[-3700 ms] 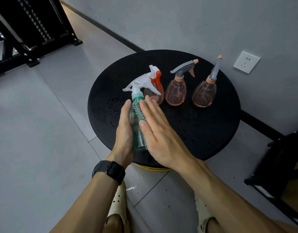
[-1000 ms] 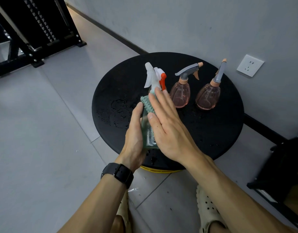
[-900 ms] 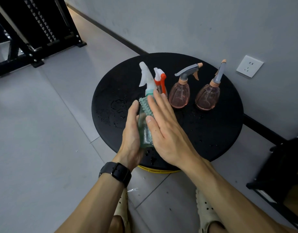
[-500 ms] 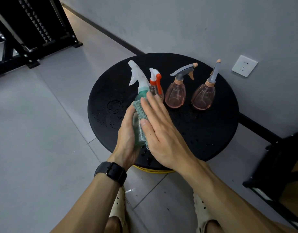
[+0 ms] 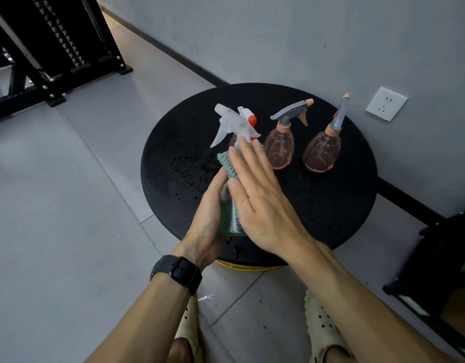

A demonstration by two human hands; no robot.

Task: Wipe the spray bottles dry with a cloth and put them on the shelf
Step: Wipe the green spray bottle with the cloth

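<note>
Wiping is in hand on the green spray bottle [image 5: 227, 218], which we hold over the near edge of the round black table [image 5: 338, 205]. Our left hand [image 5: 207, 218] grips the bottle body from the left, fingers curled around it. Our right hand [image 5: 260, 197] lies flat, fingers straight, pressing the green cloth [image 5: 227, 163] against the bottle's right side; the cloth shows only as a textured strip beside the fingertips. The white trigger head [image 5: 234, 124] stands clear above both hands.

Three more bottles wait at the back of the table: one with an orange trigger [image 5: 252, 120], largely hidden behind the held bottle, and two pink bottles [image 5: 279, 150] [image 5: 321, 153] with grey spray heads, standing upright and apart from each other. Water droplets [image 5: 184, 176] lie on the tabletop to the left.

Risks, as we judge them:
- The bottle surface is probably wet, and the right palm presses without gripping. A slip in the left hand's hold would drop the bottle onto the table or floor.
- The trigger head sits just in front of the orange-trigger bottle. Tilting or turning the held bottle could knock that one over.
- Setting the wiped bottle back on the wet tabletop would re-wet its base.
- The neck and trigger head appear untouched by the cloth; shelving now would leave them damp.
</note>
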